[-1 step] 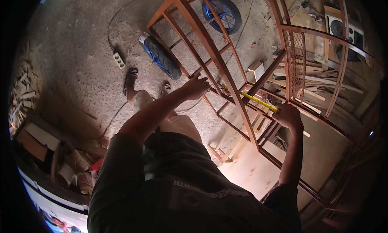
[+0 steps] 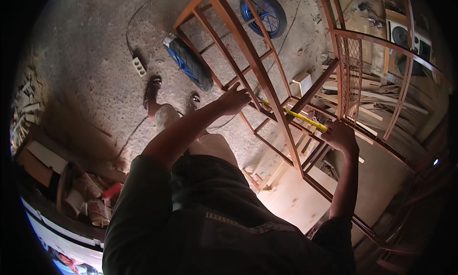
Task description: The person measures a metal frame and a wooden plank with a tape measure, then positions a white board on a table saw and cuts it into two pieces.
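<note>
On the dusty workshop floor [image 2: 81, 69], a tall rust-orange metal frame [image 2: 248, 50] is standing in front of the person, its bars running up and away, with a mesh panel [image 2: 350, 77] set into a second frame to the right. A blue-rimmed wheel [image 2: 265, 10] and a black tyre [image 2: 191, 65] are lying beyond it, and a white power strip [image 2: 139, 66] is trailing its cable nearby. Wood offcuts [image 2: 26, 108] are piling up at the left.

Across the frame a yellow tape measure [image 2: 298, 116] is being stretched between two uprights. The left hand [image 2: 234, 99] is pressing its fingers against one bar, seemingly pinning the tape's end there, though the view is too dim to be sure. The right hand [image 2: 339, 135] is curling closed around the other end of the tape, just beside the lower rail.

To read well, the tape is needing to stay taut, level and square to the bars, with the end hook seated flush against the metal.
</note>
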The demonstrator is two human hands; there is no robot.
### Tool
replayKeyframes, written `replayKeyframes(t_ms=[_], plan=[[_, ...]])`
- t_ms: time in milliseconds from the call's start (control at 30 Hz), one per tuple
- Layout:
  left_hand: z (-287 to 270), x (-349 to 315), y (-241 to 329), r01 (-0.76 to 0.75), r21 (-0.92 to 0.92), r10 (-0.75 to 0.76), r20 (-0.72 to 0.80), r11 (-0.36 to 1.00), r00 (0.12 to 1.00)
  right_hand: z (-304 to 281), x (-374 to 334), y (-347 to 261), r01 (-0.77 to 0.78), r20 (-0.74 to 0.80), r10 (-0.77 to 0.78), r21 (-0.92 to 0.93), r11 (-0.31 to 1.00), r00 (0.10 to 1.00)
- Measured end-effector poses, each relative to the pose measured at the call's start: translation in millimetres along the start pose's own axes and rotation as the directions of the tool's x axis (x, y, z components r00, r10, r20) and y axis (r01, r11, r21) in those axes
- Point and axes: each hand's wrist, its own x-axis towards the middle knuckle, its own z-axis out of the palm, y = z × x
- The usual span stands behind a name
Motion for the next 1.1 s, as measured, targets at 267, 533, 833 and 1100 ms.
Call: replayKeyframes(t_ms=[267,533,833,1100], plan=[[66,80,4,0.025,0.048,-0.022,-0.060,0.999,0.998,-14,16,-20,0.055,0.003,-0.055,-0.056,0.997,0.998],[90,105,-3,0.100,-0.185,-0.041,0.299,0.978,0.953,-1,14,-13,0.039,0.023,-0.037,-0.099,0.994,0.999],[135,115,0,0.214,-0.404,-0.208,0.060,0.889,0.976,23,-1,-7,0.077,-0.082,-0.085,-0.089,0.993,0.993],[122,111,-7,0.122,-0.347,-0.092,0.103,0.930,0.990,24,-7,-18,0.016,0.005,-0.016,-0.104,0.994,1.000]])
